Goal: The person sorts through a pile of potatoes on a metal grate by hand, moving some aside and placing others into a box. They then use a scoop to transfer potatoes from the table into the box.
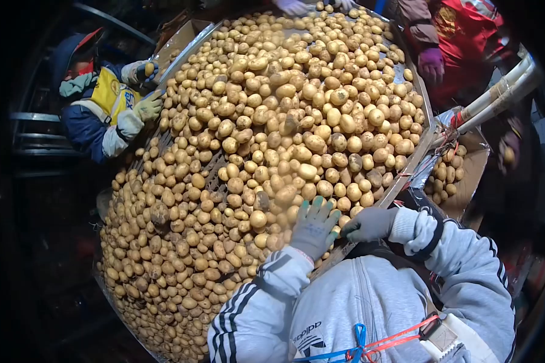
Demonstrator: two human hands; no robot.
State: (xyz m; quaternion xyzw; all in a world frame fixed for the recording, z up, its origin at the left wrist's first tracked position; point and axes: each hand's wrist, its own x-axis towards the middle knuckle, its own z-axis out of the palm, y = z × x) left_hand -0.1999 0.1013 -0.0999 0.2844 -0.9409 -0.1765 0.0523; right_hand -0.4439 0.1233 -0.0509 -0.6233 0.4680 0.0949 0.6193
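Note:
Potatoes (pixel 272 127) of mixed sizes cover a large table in front of me, many with dark soil on their skins. In a pale work glove with green fingertips, my left hand (pixel 314 230) lies palm down on the potatoes near the table's close edge. Its fingers are spread and hold nothing. Just to its right, over the table's rim (pixel 339 254), is my right hand (pixel 370 225) in a grey glove. Its fingers curl downward and inward; whatever they may hold is hidden beneath the hand.
A co-worker in a yellow vest (pixel 109 97) stands at the left, gloved hands at the potatoes. Another person in a red apron (pixel 469 39) is at the far right. A cardboard box (pixel 475 175) holding potatoes and some pale poles (pixel 496 94) stand beside the right rim.

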